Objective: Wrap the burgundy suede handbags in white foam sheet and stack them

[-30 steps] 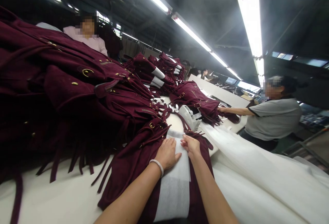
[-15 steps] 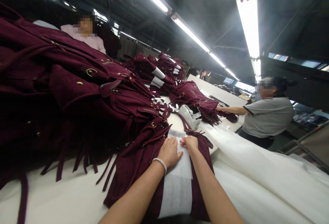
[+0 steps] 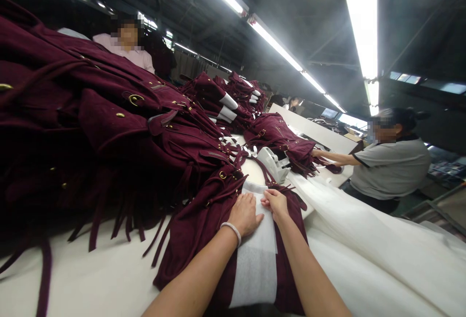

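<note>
A burgundy handbag (image 3: 192,239) with fringe and brass-coloured fittings lies on the table in front of me. Around its middle runs a band of white nonwoven sheet (image 3: 255,273). My left hand (image 3: 246,214) rests flat on the upper part of this sheet, fingers stretched out. At the sheet's upper right edge, my right hand (image 3: 274,203) is closed in a pinch; its fingertips appear to grip that edge. A grey tape dispenser (image 3: 271,164) stands just beyond the bag's strap.
Many burgundy bags (image 3: 120,113) are heaped along the left. Loose white sheeting (image 3: 364,249) covers the right side. Across the table (image 3: 91,278), a co-worker in grey (image 3: 391,166) handles another burgundy bag (image 3: 278,135). Another person in pink (image 3: 125,57) stands behind the heap.
The whole view has shifted slightly, so things sit a little farther right. Both hands keep nearly the same place on the white sheet.
</note>
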